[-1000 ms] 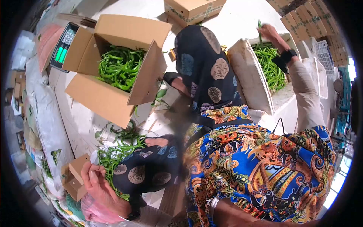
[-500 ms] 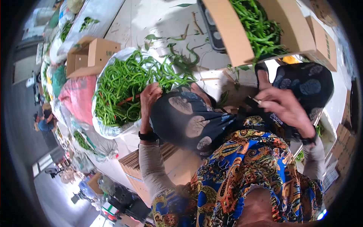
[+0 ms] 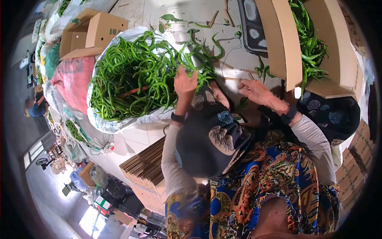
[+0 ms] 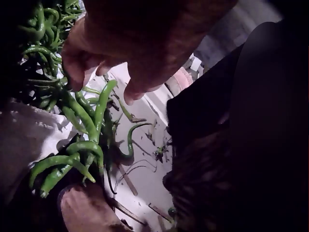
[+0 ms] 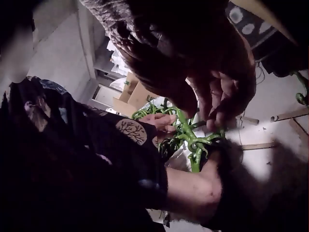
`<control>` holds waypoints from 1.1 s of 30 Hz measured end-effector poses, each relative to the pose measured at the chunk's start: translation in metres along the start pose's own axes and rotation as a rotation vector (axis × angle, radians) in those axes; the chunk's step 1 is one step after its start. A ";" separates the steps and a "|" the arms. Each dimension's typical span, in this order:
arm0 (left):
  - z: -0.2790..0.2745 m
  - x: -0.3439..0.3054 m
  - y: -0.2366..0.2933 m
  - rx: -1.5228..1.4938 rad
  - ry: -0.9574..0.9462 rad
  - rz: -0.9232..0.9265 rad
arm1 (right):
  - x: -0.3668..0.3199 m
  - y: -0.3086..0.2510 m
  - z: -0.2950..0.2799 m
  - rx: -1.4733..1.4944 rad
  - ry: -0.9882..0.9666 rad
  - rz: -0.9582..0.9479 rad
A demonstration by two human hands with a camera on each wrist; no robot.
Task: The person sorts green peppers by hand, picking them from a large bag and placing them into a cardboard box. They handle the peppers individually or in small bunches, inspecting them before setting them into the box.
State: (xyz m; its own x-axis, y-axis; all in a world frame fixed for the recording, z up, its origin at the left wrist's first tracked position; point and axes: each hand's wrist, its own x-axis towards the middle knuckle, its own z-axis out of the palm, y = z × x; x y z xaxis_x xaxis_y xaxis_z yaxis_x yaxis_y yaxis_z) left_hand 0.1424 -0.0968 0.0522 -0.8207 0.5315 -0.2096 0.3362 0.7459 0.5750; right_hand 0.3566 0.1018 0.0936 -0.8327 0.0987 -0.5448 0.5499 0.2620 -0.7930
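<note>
My left hand [image 3: 186, 84] reaches over the near edge of a white sack [image 3: 157, 116] heaped with long green peppers [image 3: 111, 85]. Its thumb and fingers stand apart in the left wrist view, just above a few loose peppers [image 4: 99, 113], with nothing seen between them. Those peppers lie by a bare foot [image 4: 87, 208]. To the right, my right hand [image 3: 260, 94] hangs with fingers loosely bent, pointing toward the small pile of peppers [image 3: 207, 71] beside the sack. In the right wrist view its fingertips [image 5: 217, 118] overlap that pile and show nothing held.
At the right, a tall cardboard box [image 3: 280, 44] holds more green peppers [image 3: 308, 53], beside a dark scale [image 3: 254, 28]. A small cardboard box [image 3: 105, 31] and a pink sack [image 3: 73, 79] stand behind the white sack. Flattened cardboard [image 3: 143, 159] is stacked at the left knee.
The view has turned left. My right hand, which held a green pepper over the foam box, has come across the lap toward the pile. The left hand has moved to the sack's near edge.
</note>
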 end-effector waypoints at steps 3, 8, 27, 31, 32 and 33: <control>0.026 0.026 0.000 0.203 0.020 -0.102 | 0.028 0.005 0.013 -0.088 0.069 -0.054; 0.046 0.045 -0.009 0.295 0.145 -0.212 | 0.059 0.021 0.025 -0.217 0.242 -0.191; 0.003 0.041 0.017 -0.917 -0.136 -0.398 | 0.175 0.032 0.042 -0.714 0.478 -0.162; 0.036 0.094 -0.005 -0.207 -0.074 -0.024 | 0.186 0.030 0.037 -0.913 0.362 -0.149; 0.040 0.098 -0.004 0.061 -0.031 0.170 | 0.190 0.036 0.039 -0.902 0.392 -0.199; 0.044 0.099 -0.003 0.061 -0.032 0.171 | 0.194 0.042 0.041 -0.891 0.423 -0.249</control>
State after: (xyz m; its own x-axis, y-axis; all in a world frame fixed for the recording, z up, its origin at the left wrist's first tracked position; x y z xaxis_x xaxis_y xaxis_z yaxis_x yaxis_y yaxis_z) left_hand 0.0804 -0.0284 -0.0050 -0.7343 0.6645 -0.1384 0.4976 0.6657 0.5560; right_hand 0.2207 0.0930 -0.0564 -0.9664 0.2303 -0.1139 0.2538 0.9243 -0.2850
